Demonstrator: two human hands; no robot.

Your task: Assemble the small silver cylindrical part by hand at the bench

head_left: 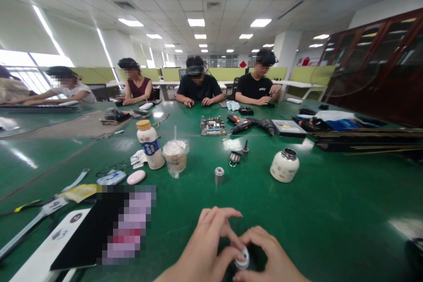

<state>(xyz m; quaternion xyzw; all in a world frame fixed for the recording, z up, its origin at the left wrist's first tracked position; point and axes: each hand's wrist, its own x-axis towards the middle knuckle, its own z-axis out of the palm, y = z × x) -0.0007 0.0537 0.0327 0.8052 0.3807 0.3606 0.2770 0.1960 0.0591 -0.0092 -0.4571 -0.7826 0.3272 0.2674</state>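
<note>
Near the front edge of the green table, my left hand point(213, 240) pinches a small round part point(243, 259) between thumb and index finger. It has a pale, grey-white top with a dark opening. My right hand point(272, 255) curls around it from the other side, its fingers partly hiding the darker lower portion. Beyond my hands stands a silver metal cylinder point(219, 176) with holes in its top. Farther back are a metal piece with a ring point(235, 157) and a small dark stepped metal piece point(245, 148). A cream flask point(284, 166) stands uncapped to the right.
Left of centre are a bottle point(150, 145), a lidded plastic cup with straw point(175, 157) and a pink oval case point(136, 177). A circuit board point(212, 125) and power drills point(243, 125) lie farther back. Several people sit along the far side.
</note>
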